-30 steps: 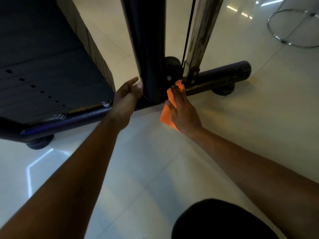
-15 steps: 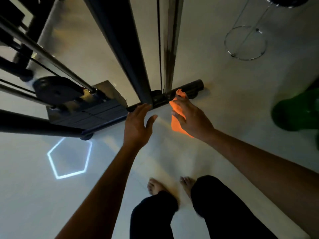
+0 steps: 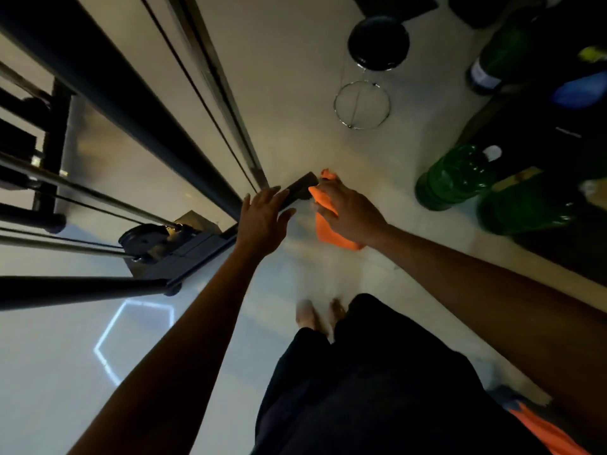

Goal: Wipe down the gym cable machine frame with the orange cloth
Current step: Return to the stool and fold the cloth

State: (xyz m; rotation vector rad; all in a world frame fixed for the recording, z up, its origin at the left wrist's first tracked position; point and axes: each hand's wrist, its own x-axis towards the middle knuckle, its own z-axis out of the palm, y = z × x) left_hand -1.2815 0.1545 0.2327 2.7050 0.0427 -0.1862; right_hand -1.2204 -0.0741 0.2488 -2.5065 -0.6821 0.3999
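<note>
Our right hand grips the orange cloth, bunched, hanging just off the end of the base bar. Left hand is splayed, holding nothing, nearer the black upright. The frame's long axis runs up and left from both hands.

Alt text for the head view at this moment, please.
Seen from above, a standing person's right hand holds an orange cloth beside the end of the cable machine's base bar, while the open left hand reaches toward the dark upright. Green bottles stand on the floor at right.
</note>
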